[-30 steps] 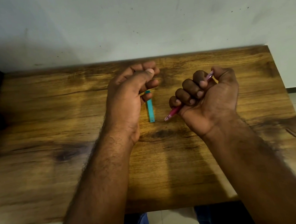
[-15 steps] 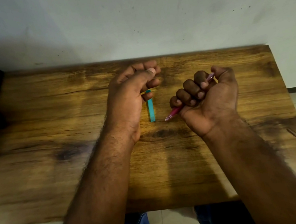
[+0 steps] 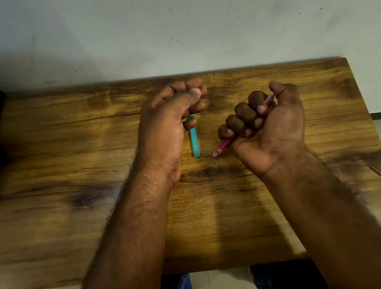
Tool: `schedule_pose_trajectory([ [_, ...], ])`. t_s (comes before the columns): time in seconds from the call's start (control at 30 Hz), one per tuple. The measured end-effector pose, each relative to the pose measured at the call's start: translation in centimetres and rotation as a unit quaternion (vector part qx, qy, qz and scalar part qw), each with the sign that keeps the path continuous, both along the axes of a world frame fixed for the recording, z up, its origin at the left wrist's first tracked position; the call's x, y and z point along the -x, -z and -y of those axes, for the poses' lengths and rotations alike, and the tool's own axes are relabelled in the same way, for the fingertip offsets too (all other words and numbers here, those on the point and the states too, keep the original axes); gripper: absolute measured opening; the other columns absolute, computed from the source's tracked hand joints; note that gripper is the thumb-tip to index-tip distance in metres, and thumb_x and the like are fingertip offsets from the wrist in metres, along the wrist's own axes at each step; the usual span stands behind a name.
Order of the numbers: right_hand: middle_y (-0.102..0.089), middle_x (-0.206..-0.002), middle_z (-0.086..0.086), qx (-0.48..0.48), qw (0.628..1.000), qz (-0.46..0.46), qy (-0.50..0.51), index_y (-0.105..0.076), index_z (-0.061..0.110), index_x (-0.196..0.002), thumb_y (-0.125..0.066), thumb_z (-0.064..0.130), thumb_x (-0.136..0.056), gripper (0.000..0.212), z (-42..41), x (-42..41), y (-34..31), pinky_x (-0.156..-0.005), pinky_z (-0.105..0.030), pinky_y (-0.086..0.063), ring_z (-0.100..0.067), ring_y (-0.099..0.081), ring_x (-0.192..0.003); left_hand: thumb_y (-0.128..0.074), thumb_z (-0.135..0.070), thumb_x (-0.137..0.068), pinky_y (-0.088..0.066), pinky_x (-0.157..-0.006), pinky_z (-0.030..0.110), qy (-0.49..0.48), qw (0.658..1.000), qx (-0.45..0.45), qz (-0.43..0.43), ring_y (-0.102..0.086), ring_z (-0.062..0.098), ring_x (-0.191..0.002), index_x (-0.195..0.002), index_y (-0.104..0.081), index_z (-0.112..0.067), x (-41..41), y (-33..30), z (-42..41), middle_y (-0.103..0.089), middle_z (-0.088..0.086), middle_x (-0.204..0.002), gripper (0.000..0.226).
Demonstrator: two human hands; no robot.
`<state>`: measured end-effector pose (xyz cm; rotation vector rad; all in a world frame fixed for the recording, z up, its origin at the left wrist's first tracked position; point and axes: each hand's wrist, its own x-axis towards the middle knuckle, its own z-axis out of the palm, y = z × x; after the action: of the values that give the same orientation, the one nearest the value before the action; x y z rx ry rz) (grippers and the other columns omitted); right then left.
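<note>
Here the right hand [image 3: 269, 124] grips a pink pen [image 3: 221, 148], while the left hand [image 3: 169, 122] curls over a teal stick [image 3: 194, 141].

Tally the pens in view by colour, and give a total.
Teal plastic pen, held at its top by the left hand: 1
Pink plastic pen, gripped in the right hand: 1
Total: 2
</note>
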<state>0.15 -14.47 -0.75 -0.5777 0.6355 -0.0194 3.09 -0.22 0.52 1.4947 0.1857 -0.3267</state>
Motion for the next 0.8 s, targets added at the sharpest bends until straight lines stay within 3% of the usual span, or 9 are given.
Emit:
schedule_pose_trajectory([
  [0.27, -0.02, -0.049, 0.002, 0.0, 1.0, -0.005, -0.005, -0.034, 0.018, -0.055, -0.038, 0.048, -0.099, 0.053, 0.08, -0.07, -0.01, -0.053, -0.03, -0.032, -0.016, -0.016, -0.048, -0.06, -0.021, -0.096, -0.053, -0.09, 0.04, 0.004, 1.0, -0.004, 0.006, -0.075, 0.019, -0.105, -0.109, -0.076, -0.021, 0.02, 0.1, 0.0, -0.081, -0.004, -0.109, 0.02],
  [0.37, -0.022, -0.051, 0.002, -0.019, 1.0, -0.002, -0.01, -0.037, 0.019, -0.057, -0.039, 0.058, -0.098, 0.057, 0.02, 0.03, -0.06, -0.054, -0.029, -0.034, -0.016, -0.018, -0.05, -0.06, -0.022, -0.095, -0.053, -0.089, 0.04, 0.003, 1.0, -0.003, 0.006, -0.075, 0.018, -0.104, -0.107, -0.077, -0.022, 0.06, 0.09, 0.04, -0.082, -0.004, -0.109, 0.02],
  [0.5, -0.02, -0.049, 0.003, -0.005, 1.0, 0.0, -0.005, -0.035, 0.019, -0.057, -0.04, 0.047, -0.099, 0.051, -0.03, -0.03, -0.07, -0.052, -0.03, -0.032, -0.016, -0.016, -0.048, -0.06, -0.02, -0.098, -0.053, -0.09, 0.041, 0.005, 1.0, -0.008, 0.008, -0.075, 0.021, -0.107, -0.109, -0.077, -0.021, 0.08, 0.11, 0.07, -0.081, -0.004, -0.109, 0.02],
  [0.8, -0.022, -0.052, 0.002, -0.02, 1.0, 0.007, -0.006, -0.037, 0.018, -0.059, -0.037, 0.048, -0.099, 0.05, 0.04, -0.05, -0.06, -0.055, -0.029, -0.032, -0.015, -0.018, -0.05, -0.06, -0.021, -0.097, -0.053, -0.09, 0.041, 0.006, 1.0, -0.01, 0.009, -0.074, 0.024, -0.109, -0.11, -0.077, -0.02, 0.1, 0.06, 0.11, -0.081, -0.004, -0.109, 0.021],
])
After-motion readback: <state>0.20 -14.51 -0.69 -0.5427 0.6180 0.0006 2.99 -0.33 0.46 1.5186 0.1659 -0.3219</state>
